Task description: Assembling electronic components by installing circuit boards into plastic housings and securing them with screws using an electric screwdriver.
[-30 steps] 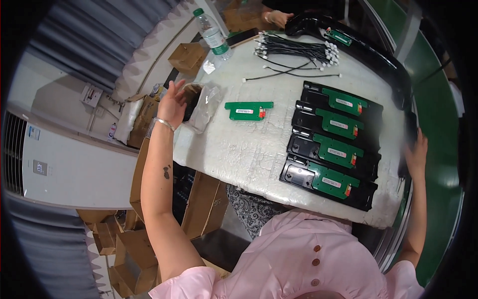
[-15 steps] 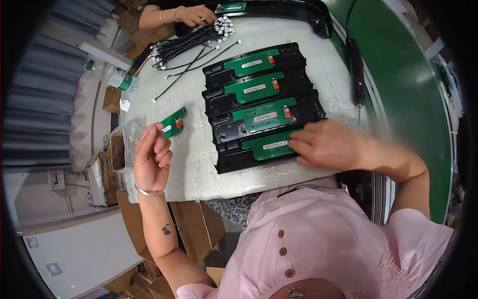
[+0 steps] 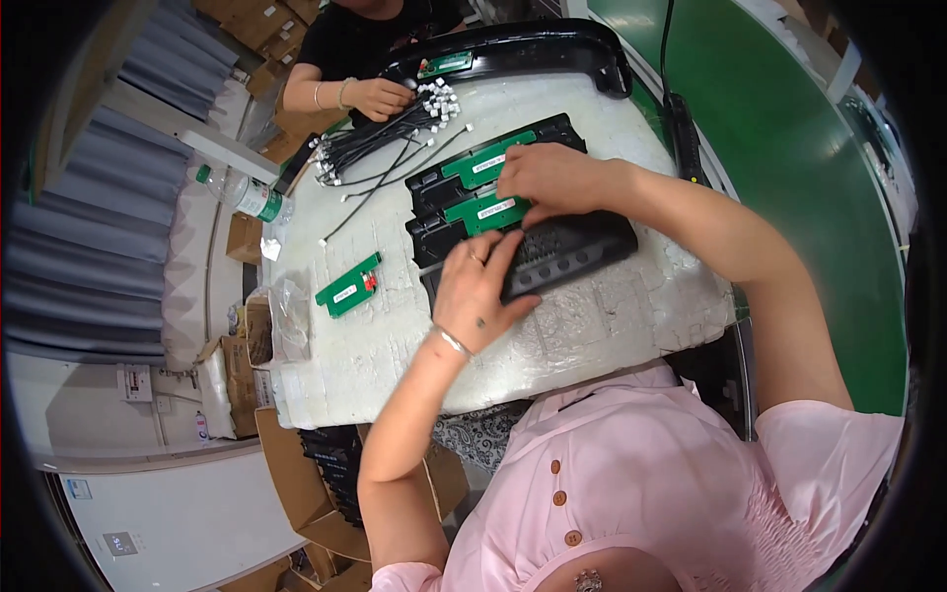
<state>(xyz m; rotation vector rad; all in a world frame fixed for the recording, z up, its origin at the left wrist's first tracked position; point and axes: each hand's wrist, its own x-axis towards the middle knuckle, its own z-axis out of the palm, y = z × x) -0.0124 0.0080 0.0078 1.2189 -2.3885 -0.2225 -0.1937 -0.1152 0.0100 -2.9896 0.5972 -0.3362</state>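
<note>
My left hand (image 3: 475,291) grips the left end of a black plastic panel (image 3: 577,253), thumb on the near side and fingers across the top. This panel lies nearest me, its ridged, holed face up. My right hand (image 3: 562,180) is bent with fingers curled down at the right end of a green circuit board (image 3: 495,210); its fingertips hide what they pinch. That board sits on another black panel, and a further green board (image 3: 488,165) lies on the panel beyond. Left of them, a loose green board (image 3: 349,286) with a red connector rests on the table.
A bundle of black cables (image 3: 380,143) with white plugs lies at the far left, a co-worker's hand (image 3: 380,99) on it. Behind is a long curved black housing (image 3: 533,44). A plastic bottle (image 3: 242,193) stands left; a black screwdriver-like tool (image 3: 681,138) hangs at right.
My left hand has moved right, from beside the loose board onto the black panel. My right hand has moved up and left. A ridged panel face now shows where near boards lay.
</note>
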